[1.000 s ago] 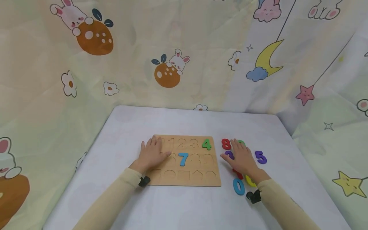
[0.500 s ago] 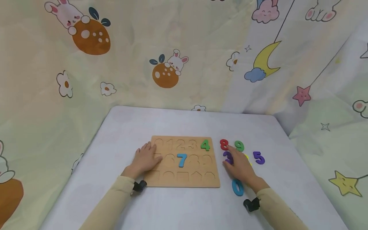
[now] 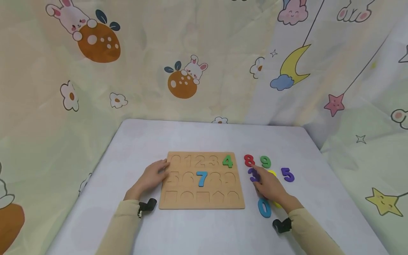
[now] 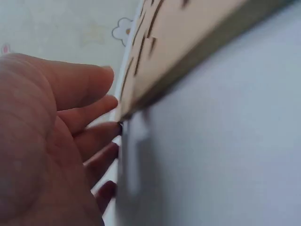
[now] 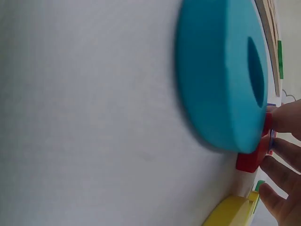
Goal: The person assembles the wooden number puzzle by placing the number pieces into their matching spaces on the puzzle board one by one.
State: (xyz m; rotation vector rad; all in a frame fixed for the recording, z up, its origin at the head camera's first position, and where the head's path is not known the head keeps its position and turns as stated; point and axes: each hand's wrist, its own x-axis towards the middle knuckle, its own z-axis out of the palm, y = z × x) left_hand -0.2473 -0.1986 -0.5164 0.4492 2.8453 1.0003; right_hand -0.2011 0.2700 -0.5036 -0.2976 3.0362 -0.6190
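Note:
A wooden number board (image 3: pixel 181 203) lies on the table, with a green number 4 (image 3: pixel 227 161) and a blue number 7 (image 3: pixel 202 179) in its slots. At the board's left edge is my left hand (image 3: pixel 152 176); its loosely extended fingers (image 4: pixel 96 136) reach the board's edge in the left wrist view. My right hand (image 3: pixel 271 186) pinches a purple number 3 (image 3: pixel 253 174) by its ends between thumb and index finger. A red piece (image 5: pixel 251 160), mostly hidden in the head view, lies below that hand, beside the blue number 0 (image 3: pixel 264 208).
Above the right hand lie a red number 8 (image 3: pixel 249 160) and a green number 9 (image 3: pixel 265 162). A purple number 5 (image 3: pixel 288 174) is farther right. Yellow pieces (image 5: pixel 228 213) are partly covered by the right hand. A patterned cloth (image 3: pixel 223 71) hangs behind the white table (image 3: pixel 197 233).
My left hand has drawn back left from the board's surface to its edge. The right hand has come down onto the purple 3, its thumb and index finger closing around it.

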